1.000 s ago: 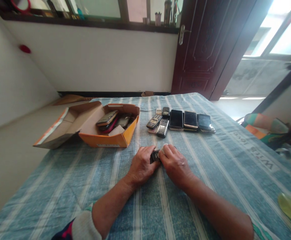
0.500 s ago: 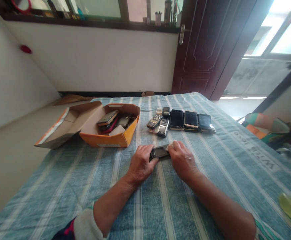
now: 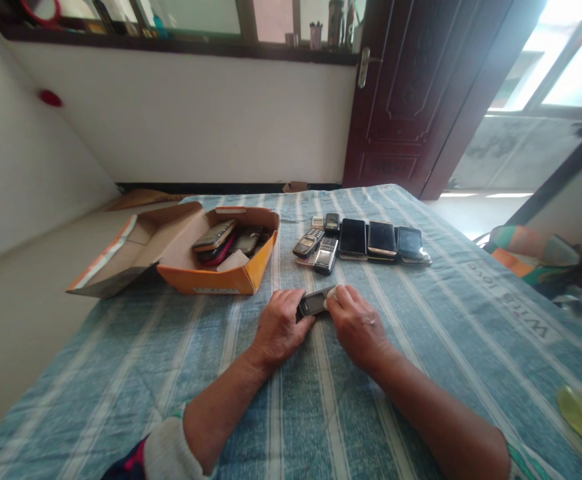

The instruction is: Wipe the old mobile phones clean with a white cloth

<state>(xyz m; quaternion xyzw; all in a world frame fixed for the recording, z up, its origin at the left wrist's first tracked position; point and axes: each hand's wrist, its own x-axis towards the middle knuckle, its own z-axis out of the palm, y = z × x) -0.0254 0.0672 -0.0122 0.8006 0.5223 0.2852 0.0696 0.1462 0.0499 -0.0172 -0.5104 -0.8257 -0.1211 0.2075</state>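
So, my left hand is gripping one end of a phone, while my right hand is pinching a white wad against its other end.

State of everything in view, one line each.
Dark phone: held, screen up
White wad: bunched, partly hidden
Left hand: gripping phone's left end
Right hand: pinching wad at phone's right end
Orange box: lid open, stacked phones inside
Touchscreen phones: screens dark
Keypad phones: lying clustered
Tablecloth: spread, creased
Door: open or shut unclear
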